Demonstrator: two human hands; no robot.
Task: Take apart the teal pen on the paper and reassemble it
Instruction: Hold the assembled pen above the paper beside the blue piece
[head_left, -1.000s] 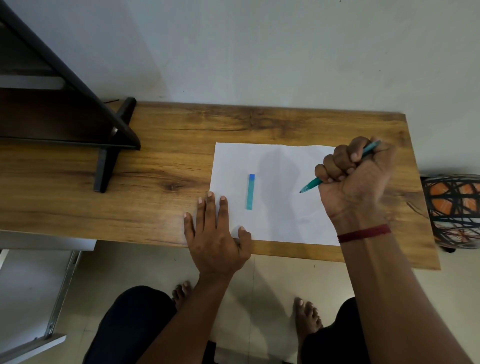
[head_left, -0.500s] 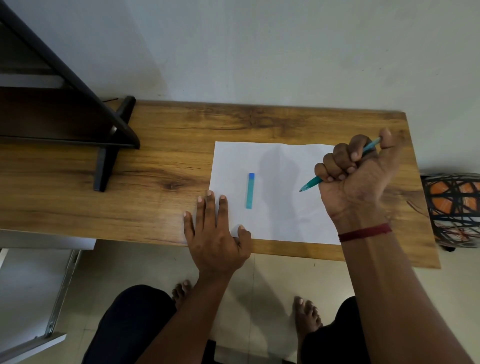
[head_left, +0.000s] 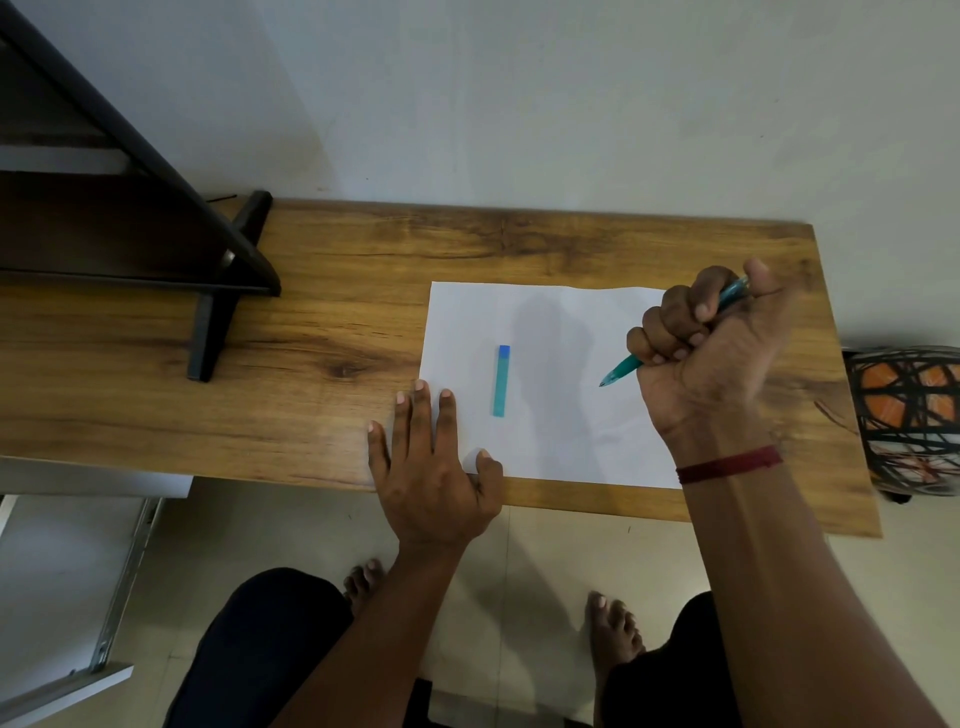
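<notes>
- Right hand (head_left: 717, 358) fisted round teal pen (head_left: 621, 370); thumb had moved onto its rear end, perhaps to loosen it.
- Left hand (head_left: 431, 488) stayed flat, fingers straight, on the paper (head_left: 561, 322) edge.

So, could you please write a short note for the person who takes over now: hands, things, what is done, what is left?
Right hand: grips the pen in a fist above the paper, thumb at its back end, tip pointing down-left.
Left hand: flat, fingers resting on the paper's near left corner at the table edge.
Cap, it seems: lies on the paper between the hands.
Done: cap apparently off.
Left: take the rest apart, then reassemble.
</notes>
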